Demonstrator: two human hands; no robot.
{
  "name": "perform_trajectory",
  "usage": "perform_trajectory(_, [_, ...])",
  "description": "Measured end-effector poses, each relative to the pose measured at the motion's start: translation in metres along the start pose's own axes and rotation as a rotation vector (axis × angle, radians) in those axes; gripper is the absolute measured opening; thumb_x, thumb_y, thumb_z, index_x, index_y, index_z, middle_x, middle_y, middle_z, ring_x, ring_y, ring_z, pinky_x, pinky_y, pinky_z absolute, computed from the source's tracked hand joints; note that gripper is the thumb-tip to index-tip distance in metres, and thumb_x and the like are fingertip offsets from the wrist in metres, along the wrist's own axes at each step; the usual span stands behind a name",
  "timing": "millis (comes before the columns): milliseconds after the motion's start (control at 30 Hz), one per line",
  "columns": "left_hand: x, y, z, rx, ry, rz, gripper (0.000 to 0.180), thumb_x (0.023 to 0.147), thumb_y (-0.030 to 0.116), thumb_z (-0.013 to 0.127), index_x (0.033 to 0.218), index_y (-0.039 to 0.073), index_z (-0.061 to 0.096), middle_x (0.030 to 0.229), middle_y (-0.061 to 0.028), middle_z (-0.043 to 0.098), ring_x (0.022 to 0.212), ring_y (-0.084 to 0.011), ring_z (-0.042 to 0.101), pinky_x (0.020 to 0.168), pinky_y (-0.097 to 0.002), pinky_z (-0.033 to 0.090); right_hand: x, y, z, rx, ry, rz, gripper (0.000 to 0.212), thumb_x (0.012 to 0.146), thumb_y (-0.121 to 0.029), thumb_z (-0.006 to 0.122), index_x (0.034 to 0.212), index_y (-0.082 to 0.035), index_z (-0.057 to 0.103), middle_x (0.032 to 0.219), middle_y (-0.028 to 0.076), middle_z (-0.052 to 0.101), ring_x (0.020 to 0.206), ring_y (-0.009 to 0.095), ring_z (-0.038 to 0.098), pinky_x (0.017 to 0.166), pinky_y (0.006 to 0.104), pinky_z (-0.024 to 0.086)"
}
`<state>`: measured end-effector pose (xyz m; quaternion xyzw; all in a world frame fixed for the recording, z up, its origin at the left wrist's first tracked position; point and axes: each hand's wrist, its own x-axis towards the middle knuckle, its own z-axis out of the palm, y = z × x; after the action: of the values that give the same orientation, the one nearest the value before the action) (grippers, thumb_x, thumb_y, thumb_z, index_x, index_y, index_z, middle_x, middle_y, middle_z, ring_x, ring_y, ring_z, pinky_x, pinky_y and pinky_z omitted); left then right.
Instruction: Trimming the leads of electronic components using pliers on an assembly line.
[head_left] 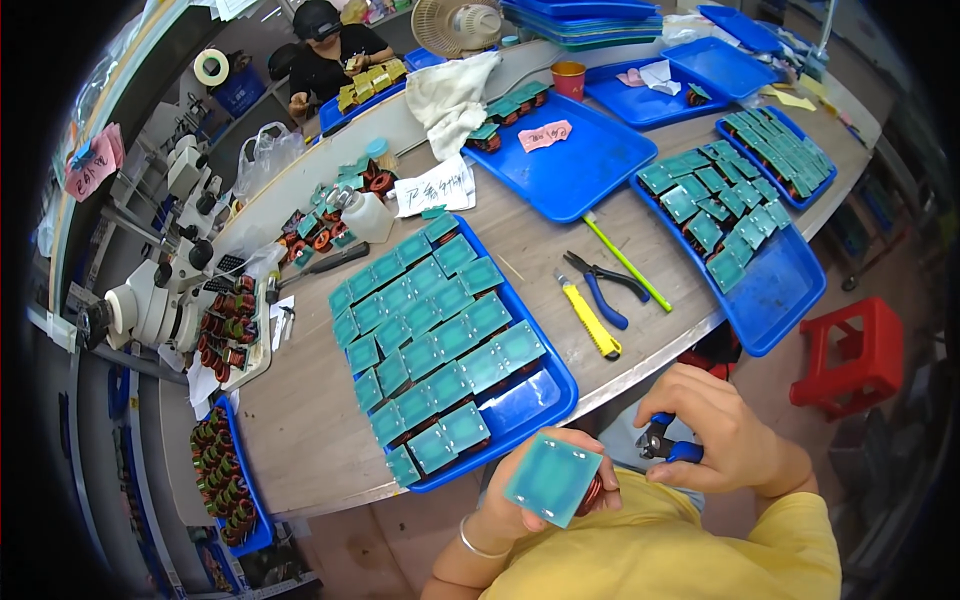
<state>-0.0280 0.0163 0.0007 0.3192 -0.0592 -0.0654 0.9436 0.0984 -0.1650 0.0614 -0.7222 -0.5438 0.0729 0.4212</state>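
Observation:
My left hand (503,508) is closed round a coil with a square green circuit board (553,480) on it. The board's flat face is turned up, and red windings (593,492) show at its right side. Just right of it, my right hand (728,425) grips small side cutters (682,452) with blue handles. Their jaws point toward the board but stay apart from it. Ahead of my left hand, a blue tray (560,385) holds rows of similar green boards (425,310).
Blue-handled pliers (607,290), a yellow utility knife (588,315) and a green stick (627,262) lie on the table. More blue trays (770,310) stand right and far. A microscope (150,290) is at left, a red stool (855,355) at right. Another person (335,60) works beyond.

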Motion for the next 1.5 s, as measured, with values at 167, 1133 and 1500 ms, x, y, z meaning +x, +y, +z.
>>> perform_trajectory(167, [0.003,0.005,0.015,0.139,0.029,0.114,0.072,0.062,0.035,0.08,0.109,-0.007,0.045,0.091,-0.0257,0.057,0.072,-0.0294,0.062,0.059,-0.032,0.054,0.002,-0.002,-0.002,-0.075,0.006,-0.026,0.043,0.071,-0.038,0.07,0.087,-0.002,0.053,0.076,0.01,0.053,0.067,0.026,0.051,0.062,0.0329,0.041])
perform_trajectory(1133, [0.018,0.028,0.034,1.335,-0.041,0.4,0.06,0.058,0.024,0.082,0.105,-0.005,0.058,0.096,-0.0149,0.063,0.071,-0.0226,0.06,0.064,-0.0278,0.05,-0.007,-0.014,-0.017,-0.5,-0.105,-0.047,0.046,0.071,-0.045,0.066,0.077,-0.003,0.05,0.067,0.009,0.041,0.06,0.024,0.045,0.055,0.0321,0.037])
perform_trajectory(1500, [0.031,0.031,0.04,1.435,-0.095,0.357,0.058,0.061,0.023,0.081,0.105,-0.006,0.057,0.088,-0.0131,0.062,0.068,-0.0217,0.059,0.062,-0.0276,0.048,-0.022,0.005,-0.007,-0.448,-0.094,-0.002,0.044,0.072,-0.042,0.066,0.075,-0.003,0.046,0.065,0.01,0.043,0.056,0.026,0.048,0.05,0.0332,0.039])
